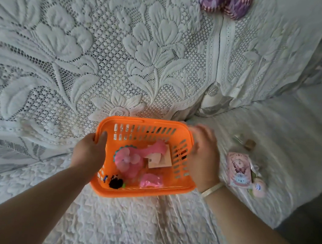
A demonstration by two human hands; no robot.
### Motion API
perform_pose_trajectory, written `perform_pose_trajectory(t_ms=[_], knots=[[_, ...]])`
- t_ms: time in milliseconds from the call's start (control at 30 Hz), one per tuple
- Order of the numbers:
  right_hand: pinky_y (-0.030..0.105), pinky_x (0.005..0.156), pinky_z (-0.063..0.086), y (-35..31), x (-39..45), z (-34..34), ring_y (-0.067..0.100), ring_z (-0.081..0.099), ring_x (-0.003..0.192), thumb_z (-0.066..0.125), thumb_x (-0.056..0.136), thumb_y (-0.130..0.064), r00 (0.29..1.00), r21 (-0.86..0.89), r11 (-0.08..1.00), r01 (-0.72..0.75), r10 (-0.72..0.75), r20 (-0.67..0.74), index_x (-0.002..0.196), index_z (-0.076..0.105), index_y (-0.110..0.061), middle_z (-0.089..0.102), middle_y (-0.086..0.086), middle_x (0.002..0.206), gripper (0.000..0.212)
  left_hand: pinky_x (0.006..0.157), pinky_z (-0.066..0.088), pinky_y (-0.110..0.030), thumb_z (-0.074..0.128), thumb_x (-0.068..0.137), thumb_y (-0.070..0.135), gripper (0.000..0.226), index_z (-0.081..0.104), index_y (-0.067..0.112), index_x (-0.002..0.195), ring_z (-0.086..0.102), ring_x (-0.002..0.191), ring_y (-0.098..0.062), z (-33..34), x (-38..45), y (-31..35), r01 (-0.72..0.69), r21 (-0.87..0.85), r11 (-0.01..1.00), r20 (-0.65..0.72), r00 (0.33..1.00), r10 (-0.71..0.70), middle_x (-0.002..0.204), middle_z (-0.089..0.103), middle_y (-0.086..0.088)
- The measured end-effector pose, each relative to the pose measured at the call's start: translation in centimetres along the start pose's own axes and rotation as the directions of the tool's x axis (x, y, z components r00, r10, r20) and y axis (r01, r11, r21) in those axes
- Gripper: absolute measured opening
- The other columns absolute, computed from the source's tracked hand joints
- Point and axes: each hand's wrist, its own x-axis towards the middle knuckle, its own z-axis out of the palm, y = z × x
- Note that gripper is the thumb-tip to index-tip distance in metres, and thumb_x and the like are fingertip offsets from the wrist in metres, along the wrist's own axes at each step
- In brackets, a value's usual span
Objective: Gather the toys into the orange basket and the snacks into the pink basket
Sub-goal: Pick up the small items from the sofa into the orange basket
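I am holding the orange basket by its left rim with my left hand, thumb hooked over the edge and fingers curled underneath. My right hand is lying against the right wall, but it is blurred, so I cannot tell whether it is gripping or only resting flat there. The basket is sitting on the lace-covered sofa seat, close to me, tipped slightly toward my left. It is slotted plastic, already carrying a pink fan toy, a white tag, a pink wrapped piece and a small dark toy. If I am lifting it one-sided, it could tilt and spill those. A pink packet and a pink plush are lying to my right, uncollected; swinging the basket carelessly could knock them off the cushion edge.
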Motion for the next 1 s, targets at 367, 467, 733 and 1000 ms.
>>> perform_pose_trajectory(t_ms=[367, 467, 733, 1000], knots=[[0.047, 0.101, 0.041, 18.4, -4.5, 4.8, 0.043, 0.034, 0.131, 0.06, 0.079, -0.027, 0.765, -0.466, 0.868, -0.169, 0.414, 0.494, 0.145, 0.025, -0.035, 0.012, 0.015, 0.154, 0.075, 0.08, 0.057, -0.055, 0.047, 0.097, 0.048, 0.041, 0.065, 0.013, 0.086, 0.068, 0.078, -0.038, 0.7, 1.3, 0.5, 0.018, 0.057, 0.998, -0.008, 1.0, -0.017, 0.083, 0.071, -0.015], [0.042, 0.111, 0.032, 18.2, -4.8, 5.3, 0.033, 0.021, 0.141, 0.046, 0.089, -0.007, 0.71, -0.479, 0.858, -0.187, 0.455, 0.538, 0.149, 0.016, -0.037, -0.01, 0.007, 0.158, 0.073, 0.078, 0.057, -0.056, 0.047, 0.098, 0.047, 0.042, 0.065, 0.011, 0.084, 0.068, 0.077, -0.039, 0.9, 1.4, 0.2, 0.001, 0.068, 0.998, -0.023, 1.0, 0.001, 0.08, 0.071, -0.015], [0.04, 0.097, 0.045, 16.3, -5.0, 3.1, 0.026, 0.04, 0.129, 0.033, 0.087, 0.005, 0.809, -0.476, 0.862, -0.174, 0.401, 0.43, 0.145, 0.026, -0.039, 0.015, 0.002, 0.157, 0.074, 0.078, 0.057, -0.058, 0.046, 0.099, 0.048, 0.043, 0.064, 0.011, 0.085, 0.068, 0.077, -0.04, 0.7, 0.6, 0.1, 0.0, 0.077, 0.997, -0.048, 0.999, 0.004, 0.081, 0.071, -0.017], [0.04, 0.095, 0.047, 13.5, -2.6, -1.8, 0.029, 0.04, 0.132, 0.04, 0.077, 0.022, 0.965, -0.275, 0.949, -0.152, 0.203, 0.168, 0.143, 0.035, -0.026, 0.029, 0.008, 0.151, 0.082, 0.078, 0.057, -0.058, 0.049, 0.096, 0.049, 0.04, 0.062, 0.013, 0.082, 0.068, 0.077, -0.039, 0.1, -0.8, 0.2, 0.008, 0.033, 0.999, -0.056, 0.998, -0.006, 0.081, 0.07, -0.017]])
